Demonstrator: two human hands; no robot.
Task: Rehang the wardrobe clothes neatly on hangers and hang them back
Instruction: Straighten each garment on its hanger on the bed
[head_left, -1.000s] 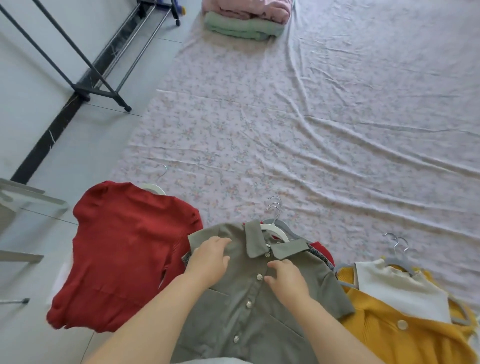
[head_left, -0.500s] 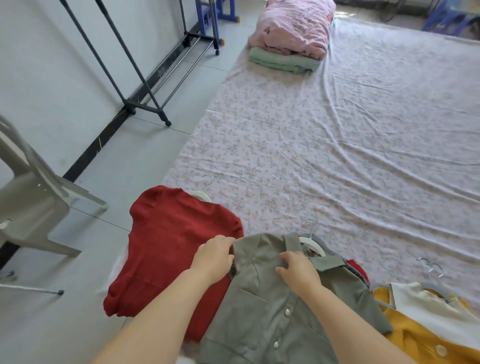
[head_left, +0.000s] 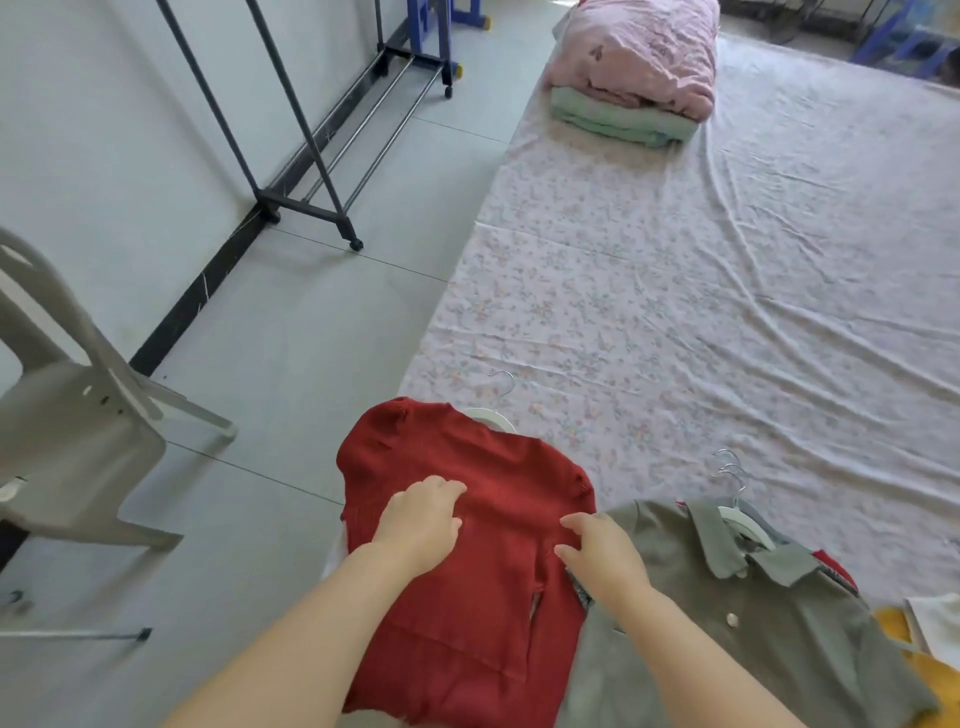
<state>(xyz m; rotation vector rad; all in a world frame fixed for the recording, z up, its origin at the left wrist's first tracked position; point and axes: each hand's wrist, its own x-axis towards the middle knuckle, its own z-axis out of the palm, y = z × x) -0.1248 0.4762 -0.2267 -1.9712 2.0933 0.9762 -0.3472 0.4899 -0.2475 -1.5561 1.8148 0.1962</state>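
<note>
Red knit top on white hanger, lying across floral sheet edge, left hand palm-down on its chest, fingers bent, pinch not discernible, right hand fingers straight, touching the sleeve beside olive shirt.

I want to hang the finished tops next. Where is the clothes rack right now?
In the head view, the clothes rack stands upper left against the wall, on the floor left of the floral sheet, beyond the grey plastic chair.
</note>
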